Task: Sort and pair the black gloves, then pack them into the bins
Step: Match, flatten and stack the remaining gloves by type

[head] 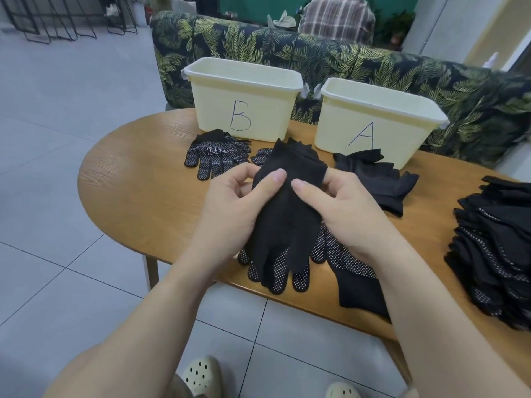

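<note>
Both hands pinch a stacked pair of dotted gloves over the desk's near edge.

The left hand (230,196) and right hand (342,208) grasp the dotted glove pair (284,225); its fingertips overhang at six o'clock, so a loosened pinch could misalign or drop them. Oval wooden desk (129,179): bin B (244,96) at eleven, bin A (379,119) at one, unsorted glove stack (494,248) at three; tiled floor, leaf-print sofa behind.

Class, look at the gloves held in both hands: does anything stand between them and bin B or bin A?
Nothing visible blocks the way. The held gloves are above the table, and bin B and bin A are open-topped. Dotted gloves and plain gloves lie flat before the bins.
</note>
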A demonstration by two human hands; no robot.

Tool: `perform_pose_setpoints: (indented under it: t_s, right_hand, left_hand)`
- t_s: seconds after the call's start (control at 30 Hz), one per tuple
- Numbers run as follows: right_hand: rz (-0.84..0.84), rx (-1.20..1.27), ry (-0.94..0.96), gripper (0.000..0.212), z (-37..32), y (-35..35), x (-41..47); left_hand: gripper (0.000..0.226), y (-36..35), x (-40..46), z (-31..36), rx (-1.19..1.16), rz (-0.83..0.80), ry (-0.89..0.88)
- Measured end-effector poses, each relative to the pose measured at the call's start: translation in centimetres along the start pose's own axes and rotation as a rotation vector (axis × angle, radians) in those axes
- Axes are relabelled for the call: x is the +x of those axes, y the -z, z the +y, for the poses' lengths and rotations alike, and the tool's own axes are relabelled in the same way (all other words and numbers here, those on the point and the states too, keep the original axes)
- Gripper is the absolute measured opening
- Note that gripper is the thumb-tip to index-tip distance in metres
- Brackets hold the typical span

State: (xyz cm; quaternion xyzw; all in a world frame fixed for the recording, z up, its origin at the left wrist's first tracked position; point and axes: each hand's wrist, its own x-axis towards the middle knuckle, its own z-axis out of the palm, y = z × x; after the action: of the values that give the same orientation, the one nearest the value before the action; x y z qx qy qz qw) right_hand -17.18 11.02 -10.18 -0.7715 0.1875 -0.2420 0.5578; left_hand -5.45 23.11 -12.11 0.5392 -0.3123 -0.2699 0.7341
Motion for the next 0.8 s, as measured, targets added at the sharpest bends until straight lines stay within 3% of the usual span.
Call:
perform_pose_setpoints:
  t_s: [0.07, 0.3, 0.53, 0.8]
  right_hand:
    - [0.002, 0.088, -0.013, 0.017, 0.0, 0.3, 0.0]
    - [-0.011, 0.267, -0.094, 0.015, 0.3, 1.4, 0.3]
    - [0.044, 0.199, -0.243, 0.018, 2.4, 1.3, 1.3]
    - [0.116, 0.072, -0.209, 0.015, 3.6, 1.4, 2.0]
  left_hand:
    - [0.024, 0.4, 0.1, 0.2, 0.043, -0.047, 0.030]
    - [0.011, 1.9, 0.0, 0.3, 0.139, -0.111, 0.085]
    - [0.014, 2.3, 0.8, -1.1, 0.379, -0.030, 0.188]
    - [0.012, 2.3, 1.7, -2.5, 0.712, 0.043, 0.128]
